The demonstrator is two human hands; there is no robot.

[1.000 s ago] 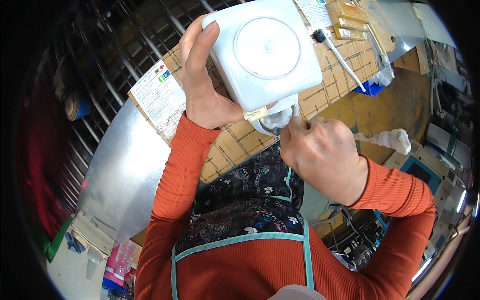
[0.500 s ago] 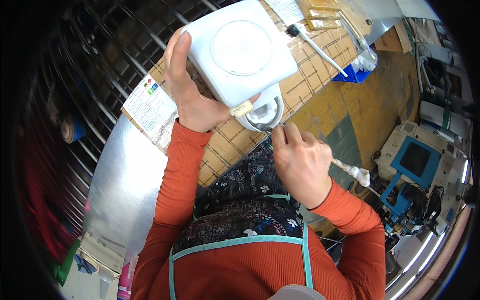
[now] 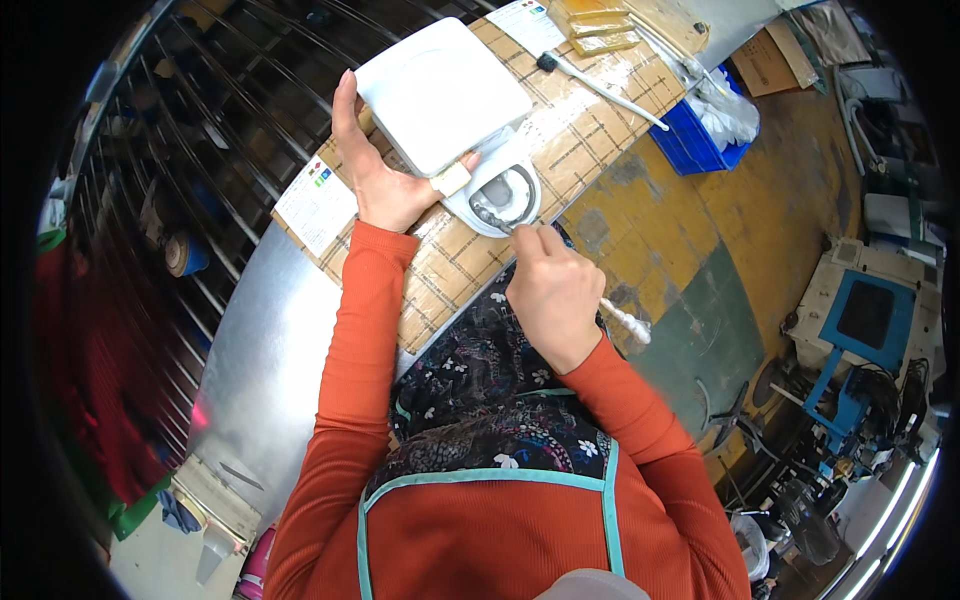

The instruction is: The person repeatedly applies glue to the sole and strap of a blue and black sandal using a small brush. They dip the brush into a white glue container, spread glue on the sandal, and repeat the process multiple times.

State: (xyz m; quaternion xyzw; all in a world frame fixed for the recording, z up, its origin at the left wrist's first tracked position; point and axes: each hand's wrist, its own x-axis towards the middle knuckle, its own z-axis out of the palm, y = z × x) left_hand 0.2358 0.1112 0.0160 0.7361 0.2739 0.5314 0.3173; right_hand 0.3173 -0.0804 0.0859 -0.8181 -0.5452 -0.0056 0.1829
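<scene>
My left hand (image 3: 385, 190) grips a white, rounded-square plastic piece (image 3: 445, 95), fingers along its left side and thumb at its near edge. Pale tape (image 3: 452, 180) wraps that thumb. From the near side of the piece juts a white round cup-like part (image 3: 533, 188) with a smeared grey and white inside. Closed in a pinch, my right hand (image 3: 555, 295) holds a thin brush-like tool whose handle end (image 3: 630, 325) is wrapped in whitish material. The dark tip of the tool meets the near rim of the cup-like part; my fingers partly hide it.
Cardboard (image 3: 430, 290) covers the metal worktop (image 3: 265, 320). A printed sheet (image 3: 318, 205) lies at left. A white-handled brush (image 3: 610, 92) and yellow blocks (image 3: 605, 40) lie at far right, near a blue bin (image 3: 690, 140). Metal bars (image 3: 240, 110) run along the left.
The white piece has come down closer to the cardboard and shows its top more flatly. My right hand has moved left along with it, the tool still at the cup's rim. The view has shifted.
</scene>
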